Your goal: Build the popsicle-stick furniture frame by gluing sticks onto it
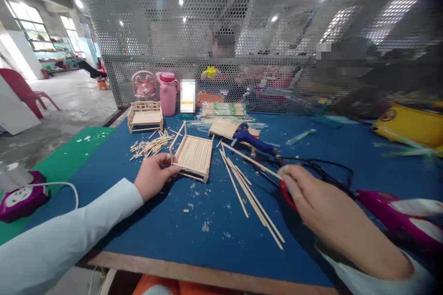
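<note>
Stick frame (194,154) sits on the blue tabletop (138,226), its near-left corner pinched between thumb and fingers of my left hand (155,173). Right hand (304,189) nearly closed, gripping one end of a thin stick (252,161), other end angled toward the frame. Red handle (286,196) shows under those fingers; can't tell how firmly held. Blue glue gun (256,139) just beyond right fingers, loose sticks (248,185) between hands, short offcuts (152,145) beyond left fingers.

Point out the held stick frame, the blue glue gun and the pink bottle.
Held stick frame (194,153): head view, slatted panel.
Blue glue gun (256,140): head view, blue body.
Pink bottle (168,97): head view, body.
</note>
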The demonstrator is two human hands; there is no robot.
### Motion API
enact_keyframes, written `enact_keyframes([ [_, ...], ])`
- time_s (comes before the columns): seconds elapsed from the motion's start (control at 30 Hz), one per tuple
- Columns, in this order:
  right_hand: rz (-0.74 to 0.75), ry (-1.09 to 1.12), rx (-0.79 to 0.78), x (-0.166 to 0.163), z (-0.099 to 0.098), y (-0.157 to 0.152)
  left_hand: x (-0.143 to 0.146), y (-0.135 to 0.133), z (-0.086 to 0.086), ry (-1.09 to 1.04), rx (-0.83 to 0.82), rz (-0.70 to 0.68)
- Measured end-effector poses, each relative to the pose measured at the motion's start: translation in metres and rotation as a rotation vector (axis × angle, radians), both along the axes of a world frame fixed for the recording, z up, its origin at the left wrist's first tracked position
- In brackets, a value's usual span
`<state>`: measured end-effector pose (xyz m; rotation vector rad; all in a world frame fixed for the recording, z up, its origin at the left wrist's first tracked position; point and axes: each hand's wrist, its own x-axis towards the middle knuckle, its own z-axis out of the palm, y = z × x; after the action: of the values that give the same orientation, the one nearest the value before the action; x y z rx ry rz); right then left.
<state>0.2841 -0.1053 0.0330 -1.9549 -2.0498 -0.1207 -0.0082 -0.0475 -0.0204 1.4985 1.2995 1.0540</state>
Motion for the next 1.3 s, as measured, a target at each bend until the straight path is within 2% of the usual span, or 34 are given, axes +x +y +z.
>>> enact_keyframes([
  [0.1, 0.151, 0.159, 0.103, -0.010, 0.015, 0.014, 0.013, 0.000, 0.000, 0.021, -0.017, 0.030],
  [0.23, 0.352, 0.172, 0.167, -0.034, 0.027, 0.034, 0.019, 0.003, 0.007, 0.151, 0.022, 0.000],
  [0.37, 0.506, 0.217, 0.212, -0.046, 0.015, 0.038, 0.014, 0.005, 0.014, 0.224, 0.048, -0.092],
  [0.47, 0.575, 0.231, 0.217, -0.045, 0.000, 0.036, 0.008, 0.004, 0.012, 0.251, 0.102, -0.076],
  [0.7, 0.604, 0.215, 0.266, -0.048, -0.019, 0.038, 0.004, 0.004, 0.003, 0.222, 0.099, -0.028],
  [0.83, 0.638, 0.169, 0.277, -0.055, -0.019, 0.036, 0.006, 0.007, 0.003, 0.199, 0.192, -0.002],
  [1.07, 0.572, 0.131, 0.394, -0.046, -0.019, 0.039, 0.009, 0.003, 0.003, 0.148, 0.115, -0.011],
  [1.3, 0.564, 0.117, 0.420, -0.045, -0.022, 0.043, 0.011, 0.003, 0.002, 0.103, 0.145, 0.047],
])
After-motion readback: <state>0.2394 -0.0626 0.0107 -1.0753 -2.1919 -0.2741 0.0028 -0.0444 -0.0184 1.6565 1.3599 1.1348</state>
